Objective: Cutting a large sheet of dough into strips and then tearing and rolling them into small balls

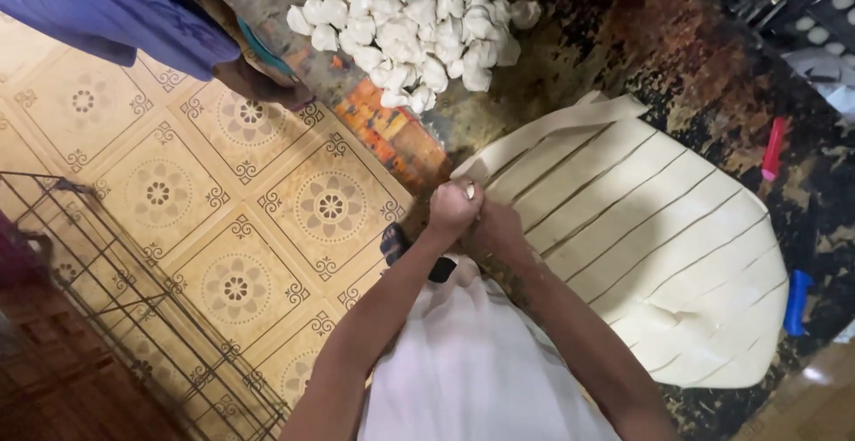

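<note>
A wide sheet of pale dough (659, 245), cut into long strips, lies on the dark worktop (623, 40). My left hand (452, 208) and my right hand (499, 229) are pressed together at the sheet's near-left end. Both fists are closed around a small bit of dough at the end of a strip (534, 138); only a sliver of it shows between the fingers. A pile of small folded dough pieces (410, 22) sits further along the worktop, beyond the strips.
Another person in a purple garment (116, 4) stands at the upper left on the patterned tile floor (232, 227). A wire rack (134, 316) stands at the lower left. A red tool (773, 149) and a blue tool (796, 302) lie on the worktop to the right.
</note>
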